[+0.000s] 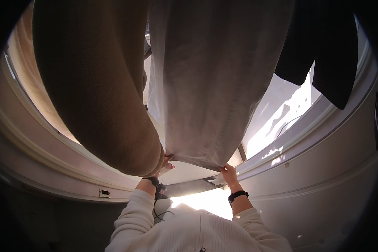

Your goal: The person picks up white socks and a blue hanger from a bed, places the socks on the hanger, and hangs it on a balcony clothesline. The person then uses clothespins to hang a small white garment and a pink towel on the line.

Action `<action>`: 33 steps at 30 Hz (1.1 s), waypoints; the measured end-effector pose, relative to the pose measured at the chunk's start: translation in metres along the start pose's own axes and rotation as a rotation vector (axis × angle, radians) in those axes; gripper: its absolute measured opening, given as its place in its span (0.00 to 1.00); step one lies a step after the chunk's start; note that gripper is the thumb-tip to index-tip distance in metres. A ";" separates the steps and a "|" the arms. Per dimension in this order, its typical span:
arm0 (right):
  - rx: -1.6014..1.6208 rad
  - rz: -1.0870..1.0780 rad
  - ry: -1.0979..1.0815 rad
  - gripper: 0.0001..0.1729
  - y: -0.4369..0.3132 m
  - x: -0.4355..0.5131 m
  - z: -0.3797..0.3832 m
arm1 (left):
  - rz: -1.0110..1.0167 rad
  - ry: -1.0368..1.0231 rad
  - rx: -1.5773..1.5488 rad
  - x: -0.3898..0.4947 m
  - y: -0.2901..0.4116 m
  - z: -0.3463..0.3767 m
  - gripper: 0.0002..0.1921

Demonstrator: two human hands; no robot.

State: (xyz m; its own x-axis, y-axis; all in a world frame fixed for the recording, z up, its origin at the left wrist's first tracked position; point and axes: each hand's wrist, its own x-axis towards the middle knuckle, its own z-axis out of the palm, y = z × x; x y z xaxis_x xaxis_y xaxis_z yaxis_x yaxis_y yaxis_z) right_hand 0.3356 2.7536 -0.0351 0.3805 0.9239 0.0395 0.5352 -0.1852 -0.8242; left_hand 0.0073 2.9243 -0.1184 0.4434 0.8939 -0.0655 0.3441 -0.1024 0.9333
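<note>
A long light-coloured cloth garment (214,94) hangs down in the middle of the head view. At its lower left corner my left hand (166,160) pinches the hem, partly hidden behind a thick brown fleecy cloth item (97,94). The fingers of my right hand (228,174) grip the lower right corner of the same hem. Between both hands the hem is stretched out. A black strap is around each of my wrists.
Black cloth (327,63) hangs at the upper right, and a tan cloth (28,63) at the far left. Pale framed door panels (302,176) stand on both sides. A dark cable (159,215) dangles by my left forearm. Bright sunlight falls at the right and below the hands.
</note>
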 end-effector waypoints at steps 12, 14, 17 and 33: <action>-0.215 -0.034 0.476 0.07 0.031 0.015 -0.070 | -0.130 0.495 0.120 0.050 0.146 0.005 0.22; -0.197 -0.021 0.498 0.06 0.034 0.016 -0.079 | -0.144 0.527 0.142 0.064 0.176 0.010 0.25; -0.145 -0.043 0.528 0.06 0.041 0.018 -0.088 | -0.193 0.581 0.222 0.082 0.212 0.032 0.32; -0.231 0.066 0.607 0.12 0.079 0.021 -0.116 | -0.005 0.586 0.231 0.182 0.204 0.080 0.19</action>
State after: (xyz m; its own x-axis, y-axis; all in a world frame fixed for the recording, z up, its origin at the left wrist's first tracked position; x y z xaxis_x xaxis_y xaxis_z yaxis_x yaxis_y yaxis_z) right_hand 0.4731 2.7197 -0.0342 0.7402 0.5676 0.3605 0.6186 -0.3646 -0.6960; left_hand 0.2245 3.0308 0.0316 -0.0637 0.9785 0.1960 0.5438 -0.1306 0.8290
